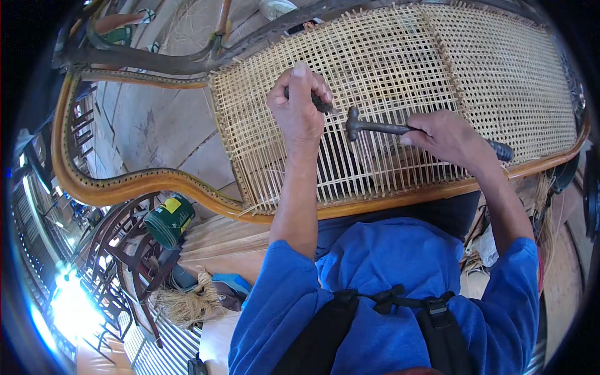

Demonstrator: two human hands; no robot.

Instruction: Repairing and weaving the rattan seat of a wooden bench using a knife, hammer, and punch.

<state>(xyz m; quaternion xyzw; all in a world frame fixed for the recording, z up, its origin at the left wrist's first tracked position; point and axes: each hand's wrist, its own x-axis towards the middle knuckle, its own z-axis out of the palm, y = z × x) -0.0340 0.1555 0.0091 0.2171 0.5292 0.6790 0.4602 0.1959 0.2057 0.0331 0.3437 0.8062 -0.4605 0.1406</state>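
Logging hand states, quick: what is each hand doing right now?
Left hand: closed on a dark peg set against the cane weave.
Right hand: closed on a hammer.

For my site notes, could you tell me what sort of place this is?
Probably a furniture repair or cane-weaving workshop: a half-woven cane seat panel, a hammer in the right hand, and loose fibre bundles beside wooden chairs.

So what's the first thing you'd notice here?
The big woven cane panel in its curved wooden frame, filling the top. At its middle, the left hand grips a dark tool against the weave, and the right hand holds a small hammer beside it.
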